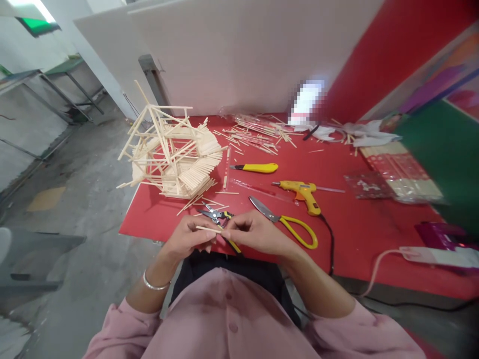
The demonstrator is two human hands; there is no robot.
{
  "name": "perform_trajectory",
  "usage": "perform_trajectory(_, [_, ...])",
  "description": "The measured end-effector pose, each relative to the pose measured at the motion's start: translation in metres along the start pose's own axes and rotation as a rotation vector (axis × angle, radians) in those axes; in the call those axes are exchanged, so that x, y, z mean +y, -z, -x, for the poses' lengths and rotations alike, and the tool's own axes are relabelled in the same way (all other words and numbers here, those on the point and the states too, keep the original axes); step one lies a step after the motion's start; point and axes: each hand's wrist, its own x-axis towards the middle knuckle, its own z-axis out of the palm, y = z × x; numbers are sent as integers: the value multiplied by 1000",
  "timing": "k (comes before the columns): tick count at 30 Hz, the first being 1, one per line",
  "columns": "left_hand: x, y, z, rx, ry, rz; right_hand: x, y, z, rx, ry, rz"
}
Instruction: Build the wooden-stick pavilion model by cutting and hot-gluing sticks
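Both hands, left (187,239) and right (254,233), pinch one stick (208,230) between them at lower centre, over the worktop (359,229) edge. Upper left, the stick model (174,154) looks largely framed. Loose sticks (254,134), cutters (216,215), scissors (288,223) and glue gun (303,192) lie ready.

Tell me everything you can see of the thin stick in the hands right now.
The stick is a thin, pale, wood-like sliver, straight and whole as far as shows. It lies nearly level, slightly tilted, just above the near edge of the red table. The left hand pinches its left part and the right hand covers its right end. The cutters lie just behind it; whether they touch is unclear.
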Motion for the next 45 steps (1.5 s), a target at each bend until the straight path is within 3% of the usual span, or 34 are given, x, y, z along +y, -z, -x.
perform_trajectory(7, [7, -3, -2, -74, -56, -352, 2, 8, 1, -96, 1, 93])
perform_trajectory(15, [-3, -7, -9, 6, -95, -367, 5, 13, 1, -58, -11, 199])
perform_trajectory(21, [-13, -5, -16, 2, -130, -373, 11, 13, -2, -41, -47, 225])
perform_trajectory(24, [-22, -1, -18, 47, -113, -341, 11, 11, 2, 49, -46, 243])
perform_trajectory(27, [-31, 2, -19, 94, -91, -257, 19, 17, 19, 219, -27, 382])
perform_trajectory(32, [-41, -1, -28, 184, -17, -113, 62, 33, 69, 592, -165, 1047])
perform_trajectory(35, [-45, -7, -36, 233, -6, -22, 84, 38, 94, 603, -232, 1223])
perform_trajectory(38, [-48, -11, -41, 255, -20, 60, 91, 39, 103, 605, -269, 1258])
perform_trajectory(42, [-50, -11, -41, 306, -27, 61, 77, 37, 88, 570, -270, 1310])
perform_trajectory(45, [-50, -6, -37, 382, -47, 83, 64, 20, 62, 570, -151, 1279])
